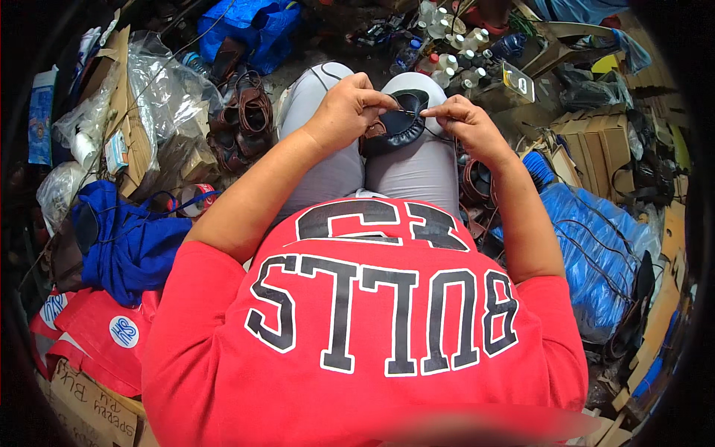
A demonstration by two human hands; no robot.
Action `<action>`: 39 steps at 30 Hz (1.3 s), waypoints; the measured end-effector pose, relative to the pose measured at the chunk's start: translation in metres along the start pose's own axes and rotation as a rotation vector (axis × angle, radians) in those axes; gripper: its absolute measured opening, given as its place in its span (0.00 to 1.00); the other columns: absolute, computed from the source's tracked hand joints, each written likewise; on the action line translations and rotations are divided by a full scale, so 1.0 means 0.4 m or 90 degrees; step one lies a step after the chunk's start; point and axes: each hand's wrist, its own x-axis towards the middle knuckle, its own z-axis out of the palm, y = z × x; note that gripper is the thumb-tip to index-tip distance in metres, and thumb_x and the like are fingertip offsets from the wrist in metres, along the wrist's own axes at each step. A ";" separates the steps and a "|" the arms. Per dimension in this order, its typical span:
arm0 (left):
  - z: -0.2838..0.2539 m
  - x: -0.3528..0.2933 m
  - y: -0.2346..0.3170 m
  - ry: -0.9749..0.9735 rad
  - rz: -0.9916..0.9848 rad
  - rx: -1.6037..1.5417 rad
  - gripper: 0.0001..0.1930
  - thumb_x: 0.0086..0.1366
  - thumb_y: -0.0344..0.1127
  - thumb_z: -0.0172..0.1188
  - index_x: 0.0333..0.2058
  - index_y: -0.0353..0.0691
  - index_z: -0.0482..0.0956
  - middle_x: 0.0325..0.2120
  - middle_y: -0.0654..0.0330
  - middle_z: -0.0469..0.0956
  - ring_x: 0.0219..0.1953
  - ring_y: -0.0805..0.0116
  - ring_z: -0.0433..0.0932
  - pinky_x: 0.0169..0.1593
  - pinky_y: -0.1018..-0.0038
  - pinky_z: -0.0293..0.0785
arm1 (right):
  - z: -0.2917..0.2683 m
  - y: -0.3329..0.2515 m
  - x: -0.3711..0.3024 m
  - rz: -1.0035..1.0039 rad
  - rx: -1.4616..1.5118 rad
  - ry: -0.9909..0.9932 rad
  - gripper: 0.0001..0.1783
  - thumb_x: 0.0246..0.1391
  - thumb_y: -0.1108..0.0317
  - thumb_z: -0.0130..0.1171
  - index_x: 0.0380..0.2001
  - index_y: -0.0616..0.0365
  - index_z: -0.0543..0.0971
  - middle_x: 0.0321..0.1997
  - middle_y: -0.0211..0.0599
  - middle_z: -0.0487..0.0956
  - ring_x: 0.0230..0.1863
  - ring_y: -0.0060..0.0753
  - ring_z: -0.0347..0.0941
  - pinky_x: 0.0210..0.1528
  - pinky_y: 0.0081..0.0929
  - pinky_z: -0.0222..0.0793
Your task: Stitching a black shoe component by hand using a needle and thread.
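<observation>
Holding: black leather shoe (398, 119) on my lap, resting across both knees (417, 167) at the far end of my thighs, toward the top of the view.
Left hand: left hand (346, 112) curled tight around the shoe's near-left edge, thumb and fingers clamped on the rim.
Right hand: right hand (465, 123) pinching narrow on a thin thread (412, 112) at the shoe's right edge. Can't tell if there's a needle in the pinch; too small to see.
Axis: shoe's long axis runs roughly left-right across my knees, slightly tilted. Opening faces up and toward me. Which end is toe, I can't say; my left hand covers that side.
Risk 1: thread is taut between my hands. Pulling too hard could, I judge, snap it or tear the leather edge.
Risk 2: the shoe sits on the curve of the knees with no flat support. If the left grip loosens, it could roll off toward the clutter ahead.
Risk 3: fingertips sit close to the stitch point, so a slip could jab them.
Around: brown sandals (246, 119) on the floor left of my left knee, clear plastic sheeting (160, 89) beyond them, white bottles (447, 63) past the knees, blue tarp bundle (588, 231) at my right, blue cloth (123, 238) at my left.
</observation>
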 end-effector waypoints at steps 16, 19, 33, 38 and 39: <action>0.007 0.040 -0.031 -0.060 0.037 0.050 0.11 0.50 0.24 0.61 0.31 0.48 0.84 0.22 0.62 0.67 0.28 0.67 0.67 0.34 0.74 0.67 | -0.021 0.001 0.031 0.016 0.073 -0.077 0.19 0.44 0.80 0.51 0.38 0.52 0.82 0.31 0.26 0.69 0.36 0.22 0.64 0.44 0.18 0.61; 0.002 0.053 -0.024 -0.084 0.047 0.031 0.10 0.50 0.24 0.62 0.31 0.48 0.84 0.22 0.61 0.68 0.29 0.66 0.68 0.34 0.74 0.67 | -0.027 -0.005 0.035 0.007 0.061 -0.101 0.18 0.45 0.78 0.53 0.39 0.49 0.82 0.30 0.28 0.71 0.37 0.24 0.66 0.45 0.20 0.61; 0.040 0.032 -0.018 -0.105 -0.228 -0.206 0.09 0.55 0.24 0.60 0.36 0.36 0.78 0.23 0.66 0.73 0.25 0.79 0.71 0.28 0.82 0.69 | 0.008 -0.001 0.010 0.123 0.283 -0.049 0.17 0.48 0.73 0.61 0.44 0.57 0.78 0.32 0.24 0.76 0.33 0.14 0.68 0.39 0.14 0.65; 0.078 0.060 -0.028 -0.065 -0.168 -0.247 0.05 0.53 0.24 0.62 0.29 0.36 0.76 0.22 0.68 0.73 0.26 0.80 0.71 0.33 0.82 0.69 | 0.016 -0.018 0.026 0.119 0.256 0.002 0.09 0.46 0.70 0.63 0.34 0.59 0.79 0.30 0.24 0.75 0.32 0.13 0.67 0.37 0.13 0.64; 0.079 0.062 -0.025 -0.087 -0.161 -0.226 0.05 0.53 0.24 0.62 0.29 0.36 0.76 0.23 0.68 0.73 0.27 0.80 0.71 0.33 0.82 0.69 | 0.017 -0.023 0.030 0.118 0.262 0.003 0.09 0.46 0.70 0.63 0.34 0.59 0.79 0.30 0.24 0.75 0.32 0.13 0.67 0.37 0.13 0.64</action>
